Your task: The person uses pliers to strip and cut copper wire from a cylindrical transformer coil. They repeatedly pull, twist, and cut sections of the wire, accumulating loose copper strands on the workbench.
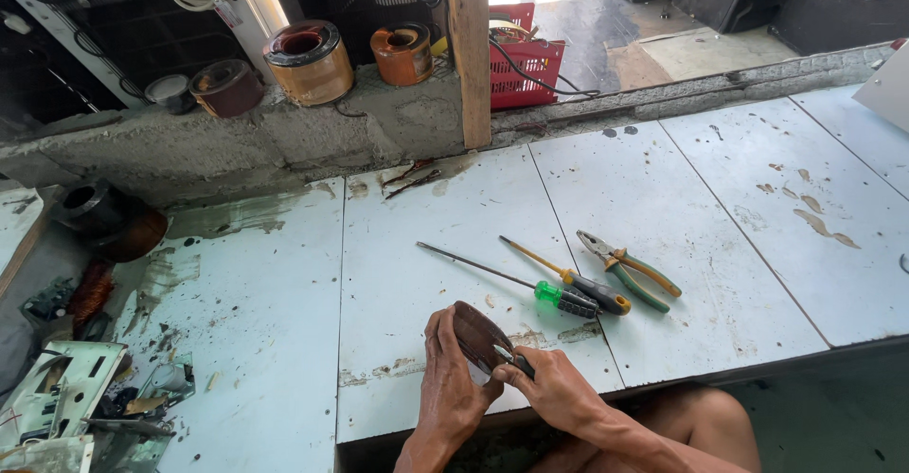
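Observation:
My left hand (pixel 453 383) grips a dark brown rounded part (pixel 478 334) near the front edge of the pale blue tiled bench (pixel 284 340). My right hand (pixel 552 388) presses a small dark tool (pixel 516 358) against the lower side of that part. Just beyond my hands lie a green-handled screwdriver (pixel 530 285), a black-and-yellow-handled screwdriver (pixel 579 284) and a pair of pliers (pixel 628 271) with green and orange grips.
Copper wire coils (pixel 310 61) and a smaller coil (pixel 402 53) stand on the concrete ledge, beside a wooden post (pixel 469 47) and a red basket (pixel 525 61). Scrap parts and circuit pieces (pixel 66 388) crowd the left side. My bare knee (pixel 696 426) shows below the bench edge.

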